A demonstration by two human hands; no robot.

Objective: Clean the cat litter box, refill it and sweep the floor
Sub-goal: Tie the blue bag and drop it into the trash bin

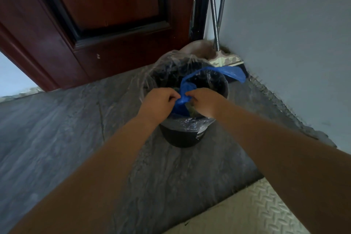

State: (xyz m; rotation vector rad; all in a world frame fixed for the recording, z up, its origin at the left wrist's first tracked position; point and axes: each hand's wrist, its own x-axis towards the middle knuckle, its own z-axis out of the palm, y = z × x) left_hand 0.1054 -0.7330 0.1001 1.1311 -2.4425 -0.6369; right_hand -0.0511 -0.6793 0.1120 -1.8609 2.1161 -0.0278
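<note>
A black round trash bin (180, 138) lined with a clear plastic bag (165, 62) stands on the grey floor near the corner. Over its opening I hold a blue plastic bag (187, 89). My left hand (159, 100) pinches the bag's gathered neck from the left. My right hand (204, 100) pinches it from the right. A long blue tail of the bag trails over the bin's far rim toward the wall. What the blue bag holds is hidden.
A broom (226, 60) and a beige dustpan (197, 48) with metal handles lean in the corner behind the bin. A dark red wooden door (106, 24) stands at the back left, a pale wall (284, 43) on the right. A cream textured mat (252, 211) lies at the bottom right.
</note>
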